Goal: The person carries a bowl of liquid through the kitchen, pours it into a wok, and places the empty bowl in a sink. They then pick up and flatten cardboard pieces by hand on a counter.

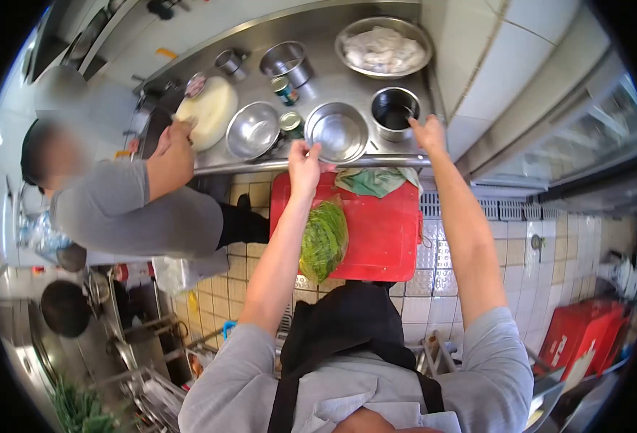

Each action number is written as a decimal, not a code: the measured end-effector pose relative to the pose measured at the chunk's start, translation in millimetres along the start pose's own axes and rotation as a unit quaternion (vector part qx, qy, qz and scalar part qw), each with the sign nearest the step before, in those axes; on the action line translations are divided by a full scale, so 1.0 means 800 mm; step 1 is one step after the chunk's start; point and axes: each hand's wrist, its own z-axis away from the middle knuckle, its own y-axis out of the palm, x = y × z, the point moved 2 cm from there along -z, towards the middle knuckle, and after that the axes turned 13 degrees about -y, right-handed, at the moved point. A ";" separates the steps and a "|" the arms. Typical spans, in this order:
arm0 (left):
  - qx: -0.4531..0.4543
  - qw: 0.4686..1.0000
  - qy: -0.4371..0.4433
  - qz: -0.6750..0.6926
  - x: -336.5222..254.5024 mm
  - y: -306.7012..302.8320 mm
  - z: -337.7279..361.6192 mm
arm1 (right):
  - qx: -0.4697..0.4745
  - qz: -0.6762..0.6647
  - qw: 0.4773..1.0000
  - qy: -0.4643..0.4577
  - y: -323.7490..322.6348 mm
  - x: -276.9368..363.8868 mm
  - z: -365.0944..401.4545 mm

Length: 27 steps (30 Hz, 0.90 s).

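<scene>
And here's the desk (333,88), a co-worker (134,213) crowding its left end! Red box (383,238) below its front edge, bagged greens (324,242) on top. Basin (387,74) fills the far right corner. Bowl (341,130) up front, pot (395,134) to its right. Hands: left (306,166) pinches the bowl's rim; right (429,136), half-curled, has the pot's. A can (291,124) hems the bowl's left.

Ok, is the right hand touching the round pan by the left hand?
Apart. The head view shows the dark pot standing between the right hand and the pan.
</scene>
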 end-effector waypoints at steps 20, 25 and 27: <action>-0.025 0.995 -0.089 0.048 0.015 -0.003 -0.099 | 0.026 0.292 0.921 -0.255 -0.092 0.132 -0.042; -0.006 0.994 -0.108 0.007 0.007 0.026 -0.106 | 0.033 0.332 0.892 -0.305 -0.106 0.176 -0.032; 0.006 0.993 -0.118 -0.009 0.010 0.036 -0.112 | 0.036 0.347 0.882 -0.316 -0.104 0.186 -0.036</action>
